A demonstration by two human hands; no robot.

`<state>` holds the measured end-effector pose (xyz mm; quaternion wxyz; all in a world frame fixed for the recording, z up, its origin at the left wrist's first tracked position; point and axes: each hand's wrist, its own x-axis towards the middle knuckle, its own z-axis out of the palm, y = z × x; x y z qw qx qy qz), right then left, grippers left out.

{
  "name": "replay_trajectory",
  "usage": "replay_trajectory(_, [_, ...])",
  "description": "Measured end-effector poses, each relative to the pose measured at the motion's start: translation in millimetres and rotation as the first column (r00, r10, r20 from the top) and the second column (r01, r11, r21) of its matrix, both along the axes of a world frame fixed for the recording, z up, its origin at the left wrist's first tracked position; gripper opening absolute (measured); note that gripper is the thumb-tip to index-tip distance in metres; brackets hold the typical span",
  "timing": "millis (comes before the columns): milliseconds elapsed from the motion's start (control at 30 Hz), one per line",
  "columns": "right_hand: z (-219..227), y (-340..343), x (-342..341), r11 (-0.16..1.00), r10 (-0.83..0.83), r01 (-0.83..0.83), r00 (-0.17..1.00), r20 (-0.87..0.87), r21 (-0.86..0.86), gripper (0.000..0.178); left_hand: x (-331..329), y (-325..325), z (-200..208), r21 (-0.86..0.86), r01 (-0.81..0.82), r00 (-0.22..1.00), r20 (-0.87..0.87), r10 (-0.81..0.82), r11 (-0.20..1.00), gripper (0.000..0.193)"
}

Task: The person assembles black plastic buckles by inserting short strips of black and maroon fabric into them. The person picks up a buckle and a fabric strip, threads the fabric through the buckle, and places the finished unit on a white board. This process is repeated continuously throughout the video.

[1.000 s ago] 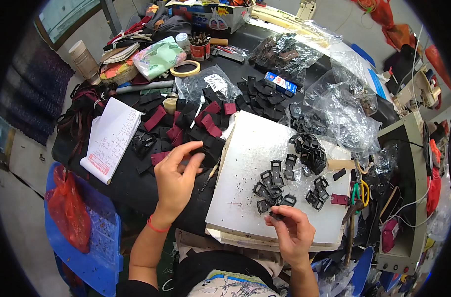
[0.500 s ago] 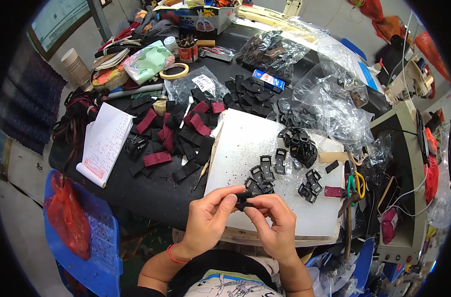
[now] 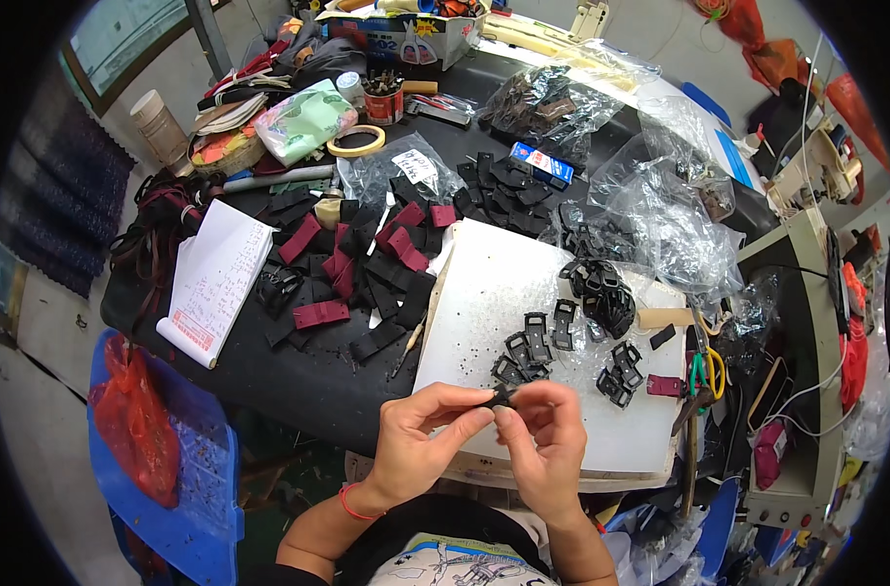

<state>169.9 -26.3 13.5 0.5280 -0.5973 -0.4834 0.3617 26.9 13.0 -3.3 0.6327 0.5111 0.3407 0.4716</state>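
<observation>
My left hand (image 3: 421,435) and my right hand (image 3: 543,444) meet over the near edge of the white board (image 3: 474,283). Between their fingertips is a small black strap piece (image 3: 502,396), pinched from both sides and mostly covered by the fingers. Just beyond it, several black buckles (image 3: 536,338) lie in a loose row on the board. Another small group of black buckles (image 3: 618,374) rests to the right, and a dark heap of them (image 3: 602,296) sits farther back.
Black and maroon strap pieces (image 3: 321,313) pile up left of the board, beside an open notepad (image 3: 220,283). Scissors with green and yellow handles (image 3: 716,371) lie at the right edge. Clear plastic bags (image 3: 665,225), a tape roll (image 3: 356,142) and a blue box (image 3: 542,164) stand farther back.
Both hands have drawn closer together, and the right fingers have curled over the black piece, which now shows less. The whole view has shifted slightly.
</observation>
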Motion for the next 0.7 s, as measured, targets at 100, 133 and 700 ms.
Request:
replay_trajectory(100, [0.7,-3.7,3.7,0.995,-0.099,0.102,0.985,-0.143,0.011,0.036,7.8,-1.2,2.1,-0.128,-0.051,0.924,0.371,0.095,0.99,0.028])
replay_trajectory(133, [-0.1,-4.3,7.1,0.998,-0.062,0.059,0.956,-0.286,-0.022,0.036,9.0,-2.6,3.0,-0.136,-0.009,0.932,0.357,0.057,0.991,0.029])
replay_trajectory(700, [1.5,-12.1,12.6,0.994,0.099,-0.084,0.97,-0.224,0.072,0.019,-3.0,-0.5,10.2,-0.176,0.304,0.943,0.194,-0.269,0.936,0.042])
